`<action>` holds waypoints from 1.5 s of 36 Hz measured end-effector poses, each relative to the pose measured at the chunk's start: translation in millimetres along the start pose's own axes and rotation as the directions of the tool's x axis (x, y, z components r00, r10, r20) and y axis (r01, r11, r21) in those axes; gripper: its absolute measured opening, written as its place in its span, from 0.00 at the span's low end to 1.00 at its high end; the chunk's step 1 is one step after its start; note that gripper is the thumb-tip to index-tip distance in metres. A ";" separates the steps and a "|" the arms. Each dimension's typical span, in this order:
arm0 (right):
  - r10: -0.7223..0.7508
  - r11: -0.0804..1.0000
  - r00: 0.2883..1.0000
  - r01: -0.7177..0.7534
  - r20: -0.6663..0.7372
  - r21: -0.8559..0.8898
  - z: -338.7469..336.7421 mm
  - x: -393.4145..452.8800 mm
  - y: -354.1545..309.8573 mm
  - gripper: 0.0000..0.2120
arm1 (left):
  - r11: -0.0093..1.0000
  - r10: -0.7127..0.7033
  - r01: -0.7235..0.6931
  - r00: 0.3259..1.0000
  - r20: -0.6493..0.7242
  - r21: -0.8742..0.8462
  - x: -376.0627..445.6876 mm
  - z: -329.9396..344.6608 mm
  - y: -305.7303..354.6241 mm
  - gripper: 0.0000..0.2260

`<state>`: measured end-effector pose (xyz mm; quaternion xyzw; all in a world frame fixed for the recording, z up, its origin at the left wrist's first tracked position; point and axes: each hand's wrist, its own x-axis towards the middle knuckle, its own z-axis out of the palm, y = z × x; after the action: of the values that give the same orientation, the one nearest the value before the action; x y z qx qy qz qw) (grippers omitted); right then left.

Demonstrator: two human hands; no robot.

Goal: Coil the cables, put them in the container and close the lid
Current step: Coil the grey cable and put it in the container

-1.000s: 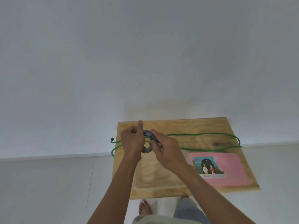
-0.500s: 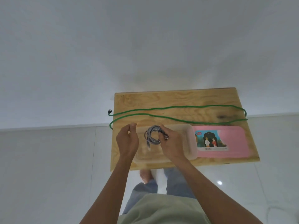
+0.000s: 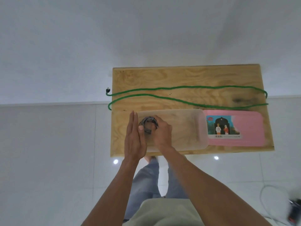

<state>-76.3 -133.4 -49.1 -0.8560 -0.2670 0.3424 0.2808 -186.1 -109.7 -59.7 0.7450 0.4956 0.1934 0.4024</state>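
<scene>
Wooden table [image 3: 187, 79], pale plywood grain with a dark stain toward the right side, standing on a glossy white tiled floor [image 3: 48, 152]. Directly on the top: a translucent container [image 3: 192, 128] along the near edge, just left of a pink lid [image 3: 250, 128] lying flat with a printed picture label on its left part. Behind both, a long green cable [image 3: 179, 100] stretched uncoiled in two strands across the width, looping past the left and right edges.
</scene>
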 end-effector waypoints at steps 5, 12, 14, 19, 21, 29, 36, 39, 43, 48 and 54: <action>-0.008 1.000 0.999 0.008 -0.040 -0.001 17.8 0.1 1.1 0.18 | 1.000 0.015 -0.015 1.000 -0.013 -0.024 -0.2 3.5 -4.9 0.24; 0.046 0.995 0.997 -0.040 -0.067 0.095 17.7 -0.9 2.0 0.15 | 0.999 0.004 -0.005 1.000 -0.030 -0.032 -3.6 6.5 -5.4 0.23; 0.050 0.993 0.996 -0.042 -0.073 0.109 18.0 0.7 2.0 0.15 | 0.999 0.008 -0.009 0.999 -0.036 -0.031 -2.8 6.9 -6.4 0.23; 0.055 0.986 0.997 -0.045 -0.061 0.160 18.8 -1.4 1.1 0.18 | 0.999 0.000 -0.002 0.999 -0.041 -0.039 -2.5 6.7 -6.6 0.23; 0.037 0.985 0.998 -0.027 -0.055 0.172 17.8 -3.2 2.1 0.20 | 0.999 0.005 -0.007 0.999 -0.045 -0.047 -2.5 6.6 -6.3 0.23; -0.076 0.984 0.997 0.076 -0.010 0.160 12.6 -7.9 12.5 0.28 | 0.998 0.018 -0.022 0.998 -0.062 -0.058 -1.3 6.3 -9.9 0.24; -0.072 0.983 0.997 0.076 -0.031 0.165 19.5 -6.3 15.8 0.27 | 0.999 0.016 -0.020 0.997 -0.078 -0.049 -1.3 6.9 -10.7 0.23; -0.101 0.987 0.994 0.106 -0.043 0.122 20.1 -5.6 15.9 0.26 | 0.999 0.015 -0.019 0.997 -0.082 -0.047 -1.1 6.6 -10.2 0.23; -0.106 0.988 0.993 0.110 -0.044 0.110 21.2 -6.6 16.2 0.28 | 0.999 0.013 -0.017 0.996 -0.083 -0.049 -1.6 6.5 -10.6 0.23; -0.122 0.987 0.993 0.121 -0.002 0.102 15.2 -7.9 14.4 0.30 | 0.999 0.015 -0.019 0.997 -0.074 -0.050 -1.4 5.1 -10.2 0.24; -0.115 0.989 0.993 0.113 0.013 0.091 6.9 -11.9 14.4 0.32 | 0.998 -0.013 0.009 0.997 -0.075 -0.057 -2.6 5.9 -10.0 0.23</action>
<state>-84.9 -149.2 -57.6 -0.8226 -0.3022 0.3453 0.3359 -189.0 -112.6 -70.9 0.7228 0.5087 0.2331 0.4056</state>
